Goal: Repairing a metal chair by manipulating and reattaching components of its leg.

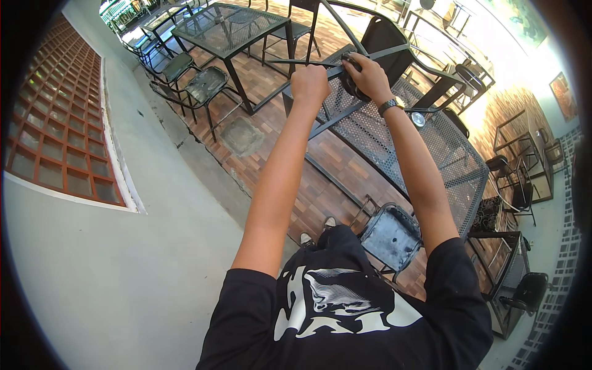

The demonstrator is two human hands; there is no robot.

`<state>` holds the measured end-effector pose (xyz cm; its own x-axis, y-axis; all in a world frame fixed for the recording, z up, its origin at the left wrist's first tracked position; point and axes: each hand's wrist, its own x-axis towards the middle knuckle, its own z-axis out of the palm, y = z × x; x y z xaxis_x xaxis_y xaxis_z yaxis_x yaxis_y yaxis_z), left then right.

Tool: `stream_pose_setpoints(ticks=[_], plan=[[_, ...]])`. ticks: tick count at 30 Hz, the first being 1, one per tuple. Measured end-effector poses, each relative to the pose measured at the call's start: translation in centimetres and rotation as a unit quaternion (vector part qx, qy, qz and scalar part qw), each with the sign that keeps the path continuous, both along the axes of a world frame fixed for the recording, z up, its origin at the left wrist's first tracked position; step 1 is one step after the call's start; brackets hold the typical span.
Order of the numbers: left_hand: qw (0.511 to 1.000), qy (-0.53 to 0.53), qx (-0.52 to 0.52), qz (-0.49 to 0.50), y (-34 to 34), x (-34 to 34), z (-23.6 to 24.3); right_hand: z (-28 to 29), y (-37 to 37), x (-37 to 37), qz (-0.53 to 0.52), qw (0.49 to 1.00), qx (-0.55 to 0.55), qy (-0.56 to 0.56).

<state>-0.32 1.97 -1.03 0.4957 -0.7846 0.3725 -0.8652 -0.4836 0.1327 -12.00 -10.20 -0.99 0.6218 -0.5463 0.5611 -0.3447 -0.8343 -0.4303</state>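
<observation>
A black chair (pixel 385 46) with flat metal bars rests tipped over on the far part of a grey mesh table (pixel 444 148). My left hand (pixel 310 86) is closed in a fist round one of the metal bars (pixel 296 62), left of the point where the bars cross. Close to its right, my right hand (pixel 370 77) curls over the crossing bars, fingers bent on a dark part I cannot make out. Below that hand hangs a black rounded piece (pixel 353 86). A small round silver tin (pixel 418 119) lies on the mesh by my right wrist.
A worn stool-like chair (pixel 391 237) stands near my legs, right of my feet. Another mesh table (pixel 231 28) with chairs (pixel 206 85) is at the far left. A wall with an orange lattice (pixel 61 123) runs along the left. More tables and chairs (pixel 529 293) line the right.
</observation>
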Motion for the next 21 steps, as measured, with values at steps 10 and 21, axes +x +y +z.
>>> stream_pose_setpoints(ticks=[10, 21], plan=[[1.000, 0.019, 0.006, -0.005, 0.2, 0.4, 0.2, -0.4, 0.3, 0.4, 0.026, 0.999, -0.031, 0.026], [0.998, 0.022, 0.022, -0.053, 0.9, 3.1, 0.3, -0.2, 1.8, 2.4, 0.001, 0.998, 0.020, 0.057]])
